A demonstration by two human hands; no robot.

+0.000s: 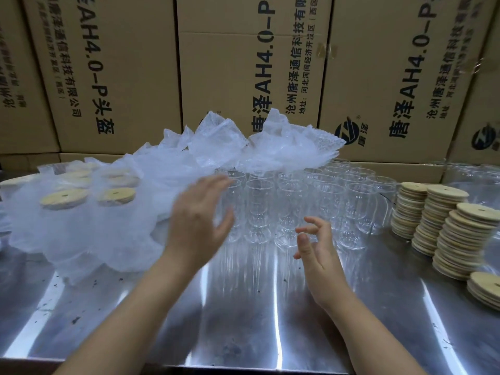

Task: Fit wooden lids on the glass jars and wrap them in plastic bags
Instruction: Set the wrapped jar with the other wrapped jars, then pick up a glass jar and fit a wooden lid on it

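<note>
Glass jars (pixel 257 201) upright (long axes vertical, mouths up) beyond spread left hand (pixel 197 220), loosely curled right hand (pixel 322 255)

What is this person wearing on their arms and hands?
Nothing that shows. The left hand and right hand are bare: no gloves, and no watch or bracelet at either wrist. Both forearms are uncovered down to the picture's edge, so no sleeves appear. The fingers carry no visible rings, though the left hand is blurred.
</note>
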